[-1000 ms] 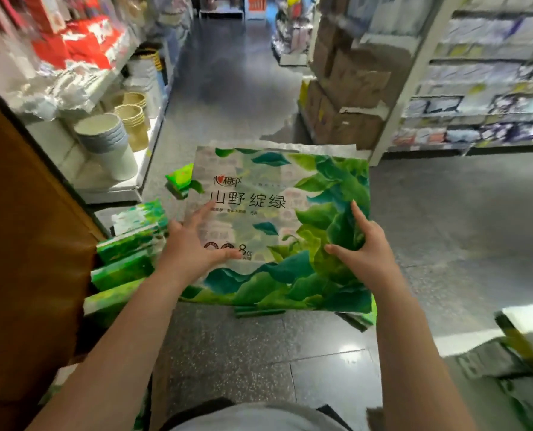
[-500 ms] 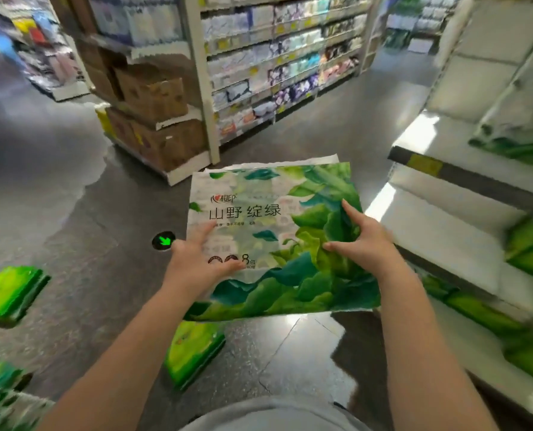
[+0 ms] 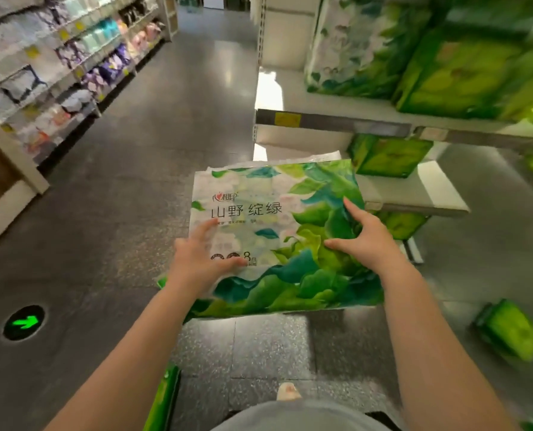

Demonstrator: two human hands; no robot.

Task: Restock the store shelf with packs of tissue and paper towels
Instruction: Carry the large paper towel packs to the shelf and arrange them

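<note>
I hold a large tissue pack (image 3: 259,188), white with green leaf print and dark lettering, flat in front of my chest. My left hand (image 3: 201,262) grips its near left edge, thumb and forefinger lying on top. Gripping the right side is my right hand (image 3: 367,241), thumb and forefinger spread over the print. The pack's far corner is close to the white store shelf (image 3: 336,122) on the right. A matching leaf-print pack (image 3: 352,48) and bright green packs (image 3: 461,73) stand on the upper board. Another green pack (image 3: 389,154) sits on the lower board (image 3: 414,197).
Green packs lie on the grey floor at the right (image 3: 510,331) and by my left forearm (image 3: 162,399). A green arrow marker (image 3: 24,322) glows in the floor at left. Stocked shelves (image 3: 57,63) line the far side of the aisle.
My view has swung right, from the aisle with cups and boxes to the white shelf with green packs. Both hands kept the same hold on the pack, which now reaches toward the shelf.
</note>
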